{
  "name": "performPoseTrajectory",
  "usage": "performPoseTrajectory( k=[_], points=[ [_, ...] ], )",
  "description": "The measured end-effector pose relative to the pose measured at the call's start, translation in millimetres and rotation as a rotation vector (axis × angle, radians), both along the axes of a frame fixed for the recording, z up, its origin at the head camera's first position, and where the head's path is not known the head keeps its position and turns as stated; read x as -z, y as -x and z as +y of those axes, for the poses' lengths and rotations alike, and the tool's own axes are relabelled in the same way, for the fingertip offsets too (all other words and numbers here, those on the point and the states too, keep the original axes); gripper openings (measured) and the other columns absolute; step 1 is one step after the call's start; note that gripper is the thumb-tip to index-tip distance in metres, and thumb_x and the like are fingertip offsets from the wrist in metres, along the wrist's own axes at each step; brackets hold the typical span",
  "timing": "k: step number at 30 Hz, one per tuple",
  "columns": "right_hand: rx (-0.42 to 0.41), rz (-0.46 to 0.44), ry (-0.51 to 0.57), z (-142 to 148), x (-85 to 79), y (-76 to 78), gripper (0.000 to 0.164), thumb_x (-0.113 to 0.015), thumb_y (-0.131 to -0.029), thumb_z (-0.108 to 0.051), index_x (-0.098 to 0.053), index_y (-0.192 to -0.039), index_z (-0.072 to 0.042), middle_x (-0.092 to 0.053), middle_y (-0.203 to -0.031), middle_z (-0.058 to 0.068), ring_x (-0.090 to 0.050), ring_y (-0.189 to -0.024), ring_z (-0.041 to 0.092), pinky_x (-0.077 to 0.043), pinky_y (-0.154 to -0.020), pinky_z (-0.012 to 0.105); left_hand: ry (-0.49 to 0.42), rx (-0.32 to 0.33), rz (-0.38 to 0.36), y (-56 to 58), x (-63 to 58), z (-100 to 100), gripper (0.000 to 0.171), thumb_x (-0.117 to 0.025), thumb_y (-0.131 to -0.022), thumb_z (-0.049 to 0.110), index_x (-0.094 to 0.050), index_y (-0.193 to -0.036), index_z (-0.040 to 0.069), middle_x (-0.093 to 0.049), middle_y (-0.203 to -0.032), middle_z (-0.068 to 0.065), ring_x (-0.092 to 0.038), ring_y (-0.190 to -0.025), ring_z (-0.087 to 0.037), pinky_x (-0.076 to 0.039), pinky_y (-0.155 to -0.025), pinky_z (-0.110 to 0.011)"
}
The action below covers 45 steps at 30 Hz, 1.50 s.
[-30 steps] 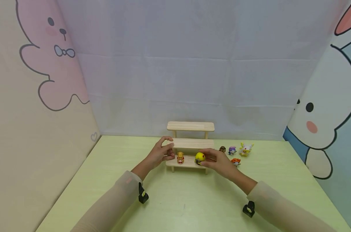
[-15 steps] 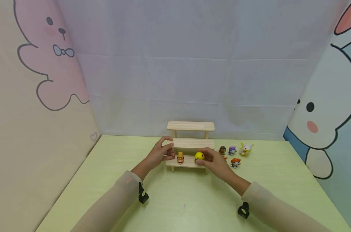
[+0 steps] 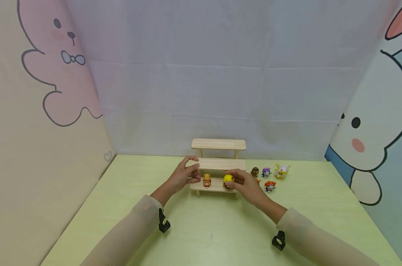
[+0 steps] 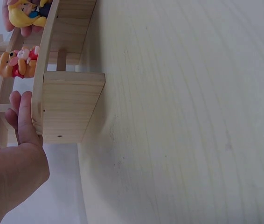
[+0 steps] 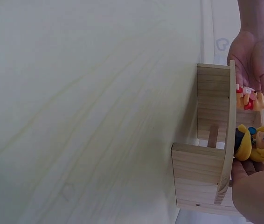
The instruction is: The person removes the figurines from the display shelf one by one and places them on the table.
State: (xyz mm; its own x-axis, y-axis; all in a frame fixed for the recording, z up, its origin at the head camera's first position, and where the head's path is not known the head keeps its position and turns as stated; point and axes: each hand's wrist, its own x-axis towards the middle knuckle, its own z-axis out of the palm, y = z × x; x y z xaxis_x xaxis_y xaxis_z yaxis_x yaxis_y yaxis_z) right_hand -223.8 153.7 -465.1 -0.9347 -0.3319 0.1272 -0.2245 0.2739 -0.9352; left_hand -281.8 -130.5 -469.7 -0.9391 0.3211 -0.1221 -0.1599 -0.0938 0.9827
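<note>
A three-tier wooden display stand stands on the table, its bottom tier nearest. My left hand grips the stand's left end, fingers at the middle tier and beside the bottom one. My right hand pinches a doll figurine with long yellow hair and a dark lower part. It is upright at the right part of the bottom tier, its base at the board. To its left on that tier stands a Winnie the Pooh figurine in red with a small pink figure at its front.
Right of the stand several small figurines stand on the table: a brown one, a purple-capped one, a white-and-yellow one and an orange-topped one. Another orange one is partly hidden behind my right hand. A pale curtain hangs behind.
My right hand has shifted slightly left with the doll figurine, uncovering more of the figurines at the right. My left hand has stayed at the stand.
</note>
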Motion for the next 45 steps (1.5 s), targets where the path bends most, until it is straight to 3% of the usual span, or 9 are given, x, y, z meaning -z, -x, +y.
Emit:
performPoseTrajectory(
  k=[22, 26, 33, 36, 41, 45],
  points=[
    [-0.028, 0.024, -0.006, 26, -6.5, 2.6, 0.035, -0.07, -0.1, -0.019, -0.067, -0.133, -0.007, -0.064, -0.136, 0.014, -0.065, -0.121, 0.027, -0.054, -0.093, 0.02, -0.002, 0.002, 0.001, -0.1, -1.8, -1, 0.026, -0.058, -0.108, 0.022, -0.05, -0.132, 0.017, -0.061, -0.08, -0.008, -0.068, -0.071, -0.017, -0.063, -0.071, -0.032],
    [-0.025, 0.029, -0.004, 31, -6.6, 1.3, 0.036, -0.07, -0.1, -0.02, -0.068, -0.133, -0.008, -0.063, -0.137, 0.013, -0.065, -0.12, 0.022, -0.055, -0.092, 0.02, -0.001, 0.004, 0.003, -0.6, -1.4, -1, 0.026, -0.058, -0.108, 0.022, -0.049, -0.132, 0.017, -0.061, -0.081, -0.008, -0.068, -0.071, -0.018, -0.063, -0.071, -0.032],
    [-0.013, 0.0, -0.002, 41, -11.6, -3.3, 0.037, -0.07, -0.1, -0.023, -0.067, -0.134, -0.008, -0.062, -0.139, 0.013, -0.064, -0.121, 0.026, -0.056, -0.091, 0.024, -0.001, 0.001, -0.004, -0.8, -1.2, -1, 0.025, -0.057, -0.108, 0.022, -0.05, -0.131, 0.018, -0.06, -0.081, -0.008, -0.068, -0.071, -0.018, -0.063, -0.072, -0.032],
    [-0.009, -0.002, -0.016, 47, -12.6, -4.8, 0.038, -0.069, -0.101, -0.023, -0.066, -0.135, -0.006, -0.063, -0.135, 0.014, -0.066, -0.114, 0.021, -0.058, -0.087, 0.03, -0.003, -0.001, -0.006, -1.3, -2.0, 0, 0.024, -0.057, -0.108, 0.021, -0.05, -0.131, 0.018, -0.06, -0.08, -0.008, -0.068, -0.071, -0.018, -0.063, -0.072, -0.032],
    [-0.022, 0.009, -0.018, 57, -14.6, -6.1, 0.039, -0.068, -0.102, -0.021, -0.064, -0.136, -0.001, -0.065, -0.11, 0.017, -0.061, -0.084, 0.019, -0.052, -0.066, 0.034, -0.006, -0.002, -0.003, -2.3, -2.6, 0, 0.024, -0.057, -0.108, 0.021, -0.05, -0.131, 0.018, -0.06, -0.08, -0.007, -0.068, -0.07, -0.018, -0.063, -0.071, -0.031],
    [-0.025, 0.0, -0.009, 65, -16.4, -6.6, 0.04, -0.067, -0.103, -0.022, -0.063, -0.137, -0.002, -0.063, -0.103, 0.018, -0.061, -0.079, 0.02, -0.055, -0.067, 0.034, -0.01, 0.001, 0.002, -2.3, -1.8, 0, 0.026, -0.057, -0.108, 0.02, -0.049, -0.133, 0.017, -0.06, -0.078, -0.006, -0.068, -0.07, -0.017, -0.063, -0.07, -0.031]
  ],
)
